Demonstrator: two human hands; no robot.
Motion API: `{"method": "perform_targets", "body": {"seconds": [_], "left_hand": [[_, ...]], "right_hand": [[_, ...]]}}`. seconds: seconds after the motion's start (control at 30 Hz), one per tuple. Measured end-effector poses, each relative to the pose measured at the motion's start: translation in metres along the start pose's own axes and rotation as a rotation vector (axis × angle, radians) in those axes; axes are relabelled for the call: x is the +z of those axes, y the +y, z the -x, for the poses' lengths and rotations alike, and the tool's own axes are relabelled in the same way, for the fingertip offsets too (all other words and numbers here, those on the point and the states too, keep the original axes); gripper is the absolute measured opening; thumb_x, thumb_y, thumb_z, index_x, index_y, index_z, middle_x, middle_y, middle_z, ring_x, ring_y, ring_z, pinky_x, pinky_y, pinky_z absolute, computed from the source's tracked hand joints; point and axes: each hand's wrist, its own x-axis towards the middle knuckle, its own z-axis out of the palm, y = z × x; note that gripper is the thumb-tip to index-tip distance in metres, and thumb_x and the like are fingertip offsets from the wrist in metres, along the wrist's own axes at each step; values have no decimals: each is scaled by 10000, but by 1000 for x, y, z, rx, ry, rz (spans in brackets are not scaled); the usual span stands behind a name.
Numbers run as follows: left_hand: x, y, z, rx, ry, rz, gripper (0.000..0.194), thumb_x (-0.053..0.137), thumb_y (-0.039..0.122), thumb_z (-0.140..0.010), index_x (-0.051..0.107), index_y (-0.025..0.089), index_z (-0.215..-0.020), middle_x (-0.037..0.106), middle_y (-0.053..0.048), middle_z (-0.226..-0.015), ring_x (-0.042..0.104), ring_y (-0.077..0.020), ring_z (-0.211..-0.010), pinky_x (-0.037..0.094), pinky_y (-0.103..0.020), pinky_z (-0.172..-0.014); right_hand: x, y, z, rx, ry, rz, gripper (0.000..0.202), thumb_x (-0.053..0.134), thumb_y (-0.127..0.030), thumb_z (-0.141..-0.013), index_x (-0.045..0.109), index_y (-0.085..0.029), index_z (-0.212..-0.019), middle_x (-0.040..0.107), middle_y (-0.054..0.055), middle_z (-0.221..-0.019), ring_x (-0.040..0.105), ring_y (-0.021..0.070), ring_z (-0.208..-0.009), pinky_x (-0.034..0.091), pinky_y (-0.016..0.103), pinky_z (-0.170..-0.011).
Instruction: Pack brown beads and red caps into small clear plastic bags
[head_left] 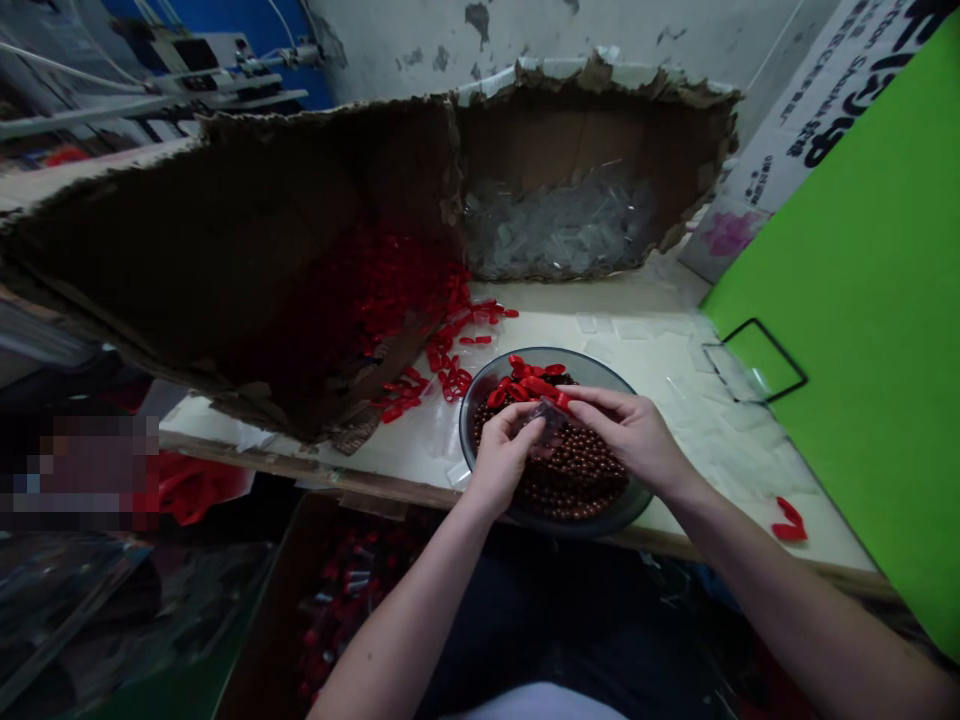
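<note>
Over a grey bowl (639,507) of small brown balls (574,492), both my hands work close together. My left hand (501,455) pinches a small clear plastic case (549,420) between thumb and fingers. In my right hand (637,430), the fingertips close on a red plastic cap (562,400) right beside the case. Whether the cap and case touch is hard to see. Several loose red plastic pieces (517,385) lie on the balls at the bowl's far left side.
A torn cardboard box (225,190) behind holds red pieces (397,280) and clear plastic pieces (555,230). Clear pieces (735,450) and a red piece (789,520) lie right on the table. A green board (855,300) stands right; a bin of red pieces (349,580) sits below.
</note>
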Motion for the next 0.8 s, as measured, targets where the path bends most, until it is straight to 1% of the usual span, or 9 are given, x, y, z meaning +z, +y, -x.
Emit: {"method": "perform_targets", "body": {"seconds": [0.1, 0.2, 0.3, 0.4, 0.6, 0.7, 0.8], "left_hand": [[0, -1, 1, 8, -28, -28, 320, 693, 335, -750, 636, 155, -1009, 702, -56, -931, 670, -128, -678, 535, -230, -633], [1, -1, 1, 18, -34, -48, 301, 685, 328, -760, 644, 150, -1000, 698, -54, -921, 664, -128, -688, 547, -246, -654], [2, -1, 2, 23, -13, -39, 297, 685, 322, -759, 652, 144, -994, 696, -51, -889, 661, -136, -696, 556, -259, -660], [1, 0, 2, 14, 2, -7, 315, 701, 326, -745, 663, 139, -996, 702, -56, -886, 658, -137, -683, 560, -268, -654], [-1, -3, 0, -2, -47, 7, 360, 694, 333, -759, 677, 155, -1071, 717, -65, -940, 663, -135, -675, 559, -277, -677], [-1, -4, 0, 7, -29, -2, 334, 696, 322, -757, 694, 172, -1056, 715, -52, -983, 663, -134, -704, 561, -284, -710], [0, -3, 0, 22, 14, 1, 310, 696, 309, -753, 705, 170, -1030, 718, -41, -963, 650, -121, -692, 559, -271, -706]], "right_hand": [[5, 2, -1, -14, 77, -26, 230, 669, -327, -803, 734, -232, -1002, 742, 22, -1007, 682, 198, -931, 518, 356, -899], [12, 6, 1, -6, 141, -25, 219, 691, -340, -784, 744, -231, -967, 745, 22, -995, 686, 202, -923, 525, 358, -894], [19, 9, 6, 11, 195, -15, 239, 670, -356, -802, 739, -247, -1004, 737, 18, -1042, 687, 211, -951, 529, 374, -911], [23, 9, 12, -24, 232, 80, 277, 626, -360, -836, 715, -262, -1079, 713, 13, -1111, 673, 222, -1011, 508, 402, -963], [21, 9, 14, -124, 234, 250, 271, 586, -320, -868, 701, -269, -1108, 699, 2, -1137, 666, 221, -1034, 497, 404, -991], [20, 8, 14, -175, 218, 308, 275, 567, -293, -882, 694, -267, -1125, 691, 1, -1155, 661, 211, -1047, 483, 394, -1013], [22, 7, 18, -194, 171, 339, 310, 531, -274, -904, 657, -260, -1186, 658, 2, -1215, 637, 203, -1095, 460, 389, -1038]]}}
